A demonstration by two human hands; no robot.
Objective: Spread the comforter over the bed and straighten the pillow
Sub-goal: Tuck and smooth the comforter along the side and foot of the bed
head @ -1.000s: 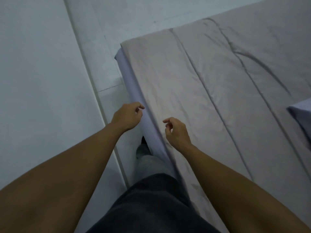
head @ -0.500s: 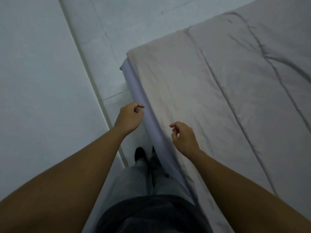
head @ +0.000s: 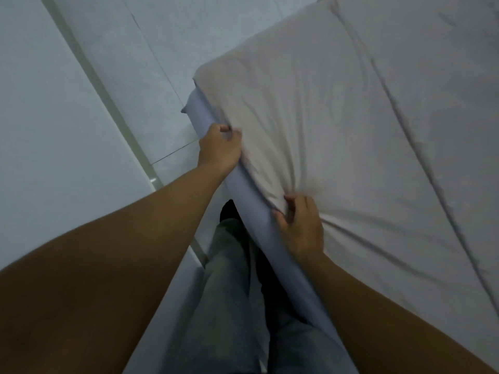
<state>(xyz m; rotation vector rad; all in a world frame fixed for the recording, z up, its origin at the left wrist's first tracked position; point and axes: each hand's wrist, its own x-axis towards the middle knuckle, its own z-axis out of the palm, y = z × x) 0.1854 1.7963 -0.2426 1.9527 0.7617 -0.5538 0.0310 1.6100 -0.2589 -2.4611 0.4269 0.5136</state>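
Hands (head: 220, 148) now gripping comforter (head: 310, 117) edge

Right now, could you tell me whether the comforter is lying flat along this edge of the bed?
Not flat: the comforter bunches into radiating creases where the left hand and right hand grip its edge.

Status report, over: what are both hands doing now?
Left hand and right hand shut on beige quilted comforter edge. Lilac bed sheet exposed below. Nothing in the way.
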